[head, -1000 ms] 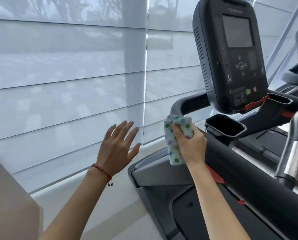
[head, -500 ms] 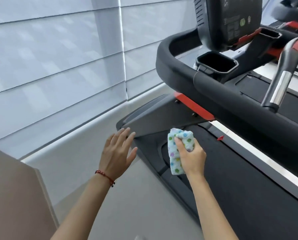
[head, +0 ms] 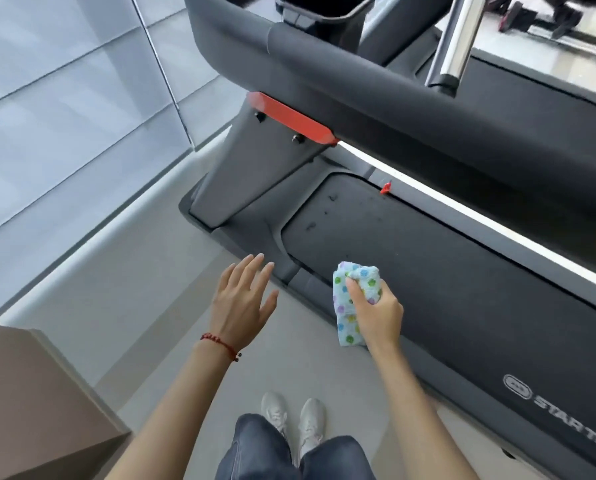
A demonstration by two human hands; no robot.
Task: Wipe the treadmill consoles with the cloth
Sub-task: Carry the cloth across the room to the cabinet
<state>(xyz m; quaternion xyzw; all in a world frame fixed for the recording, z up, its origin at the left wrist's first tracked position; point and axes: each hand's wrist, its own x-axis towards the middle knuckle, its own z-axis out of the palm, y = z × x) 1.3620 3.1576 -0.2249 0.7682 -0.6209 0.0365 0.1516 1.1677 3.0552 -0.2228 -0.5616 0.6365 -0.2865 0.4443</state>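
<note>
My right hand (head: 378, 311) grips a folded white cloth with coloured dots (head: 350, 306), held in the air over the side rail of the treadmill deck (head: 445, 278). My left hand (head: 243, 301) is open with fingers spread, palm down, over the grey floor beside the treadmill. A red string bracelet circles that wrist. The treadmill's padded black handrail (head: 376, 88) crosses the top of the view. A black cup holder (head: 324, 15) shows at the top edge; the console screen is out of frame.
A grey upright with a red bracket (head: 289, 117) joins the handrail to the deck. A chrome handle (head: 457, 39) hangs at upper right. A brown box corner (head: 37, 410) sits at lower left. Window blinds (head: 64, 116) fill the left. My shoes (head: 293, 417) stand on the floor.
The view has tilted steeply down from the console to the deck and floor. Both hands have dropped below the handrail, the right one still holding the cloth.
</note>
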